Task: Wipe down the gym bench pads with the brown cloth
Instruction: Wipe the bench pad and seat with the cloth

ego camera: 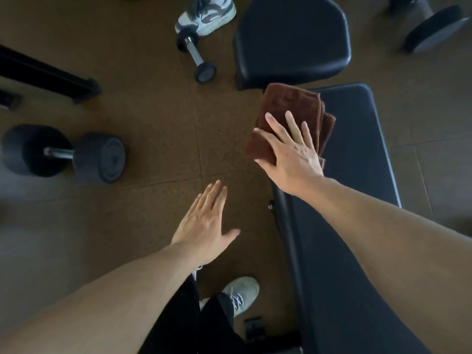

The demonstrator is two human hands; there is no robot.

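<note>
1. The right hand (291, 149) presses flat, fingers spread, on the folded brown terry cloth (286, 118).
2. The cloth lies at the far left corner of the long black padded bench pad (357, 154), overhanging its edge.
3. The left hand (204, 226) hovers open above the brown floor (127, 226), holding nothing.

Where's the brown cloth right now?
Head view, right of centre: the brown cloth lies under the right hand at the long bench pad's far left corner.

My cloth (286, 108) is brown, the bench pads (357, 154) black, the floor (143, 103) speckled brown, my shoe (244, 290) white.
</note>
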